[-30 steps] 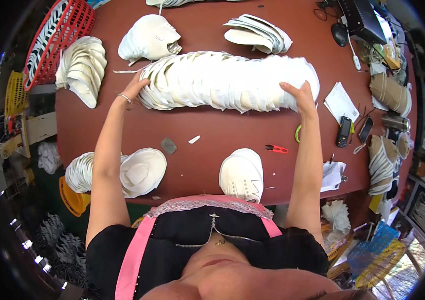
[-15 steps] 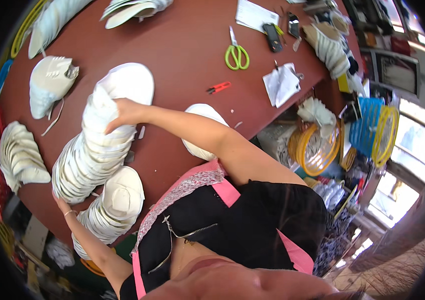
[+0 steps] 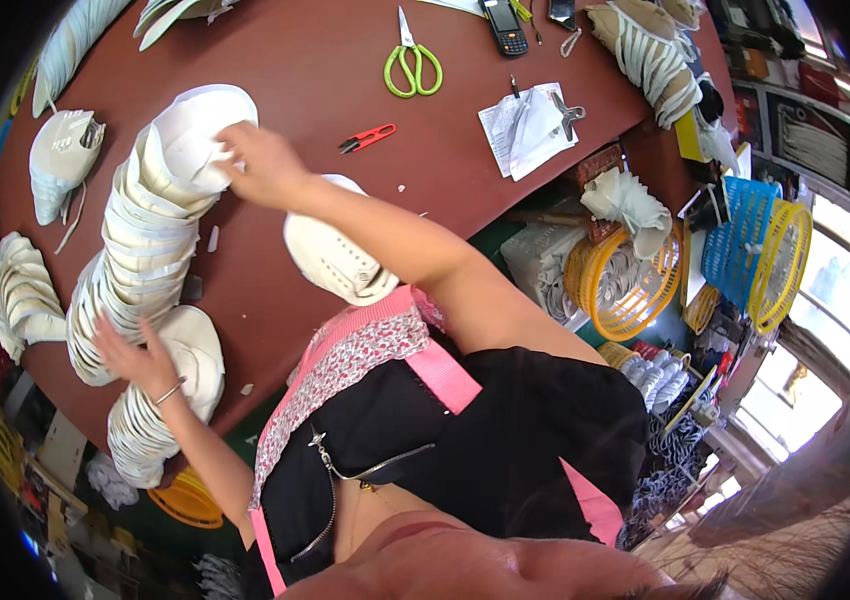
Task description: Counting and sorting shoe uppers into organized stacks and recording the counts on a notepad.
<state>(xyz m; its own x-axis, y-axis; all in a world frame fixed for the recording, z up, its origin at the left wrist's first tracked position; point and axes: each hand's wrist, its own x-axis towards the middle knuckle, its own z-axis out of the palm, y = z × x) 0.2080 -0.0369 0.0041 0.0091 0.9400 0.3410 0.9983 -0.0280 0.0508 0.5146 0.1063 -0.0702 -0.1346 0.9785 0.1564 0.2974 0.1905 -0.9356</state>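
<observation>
A long leaning stack of nested white shoe uppers point(image 3: 150, 240) lies on the left of the table. At its top end my right hand point(image 3: 265, 165) has its fingers curled closed on the edge of the topmost white shoe upper point(image 3: 230, 105). Against the stack's lower end rests my left hand point(image 3: 135, 360), fingers spread, beside a shorter stack of white uppers point(image 3: 170, 385). A single white upper with eyelet holes point(image 3: 340, 255) sits at the table edge by my apron, partly under my right forearm.
Green-handled scissors point(image 3: 413, 72), red thread snips point(image 3: 369, 138), a clipboard with papers point(image 3: 530, 130) and a dark handheld device point(image 3: 505, 28) lie farther right. More uppers point(image 3: 20, 295) stand at the left edge. Yellow point(image 3: 635, 290) and blue baskets point(image 3: 735, 235) are off the table's right side.
My right hand has shifted from the side of the long stack to its top rim. My left hand has come up from beneath the stack's lower end, fingers spreading. The view has shifted.
</observation>
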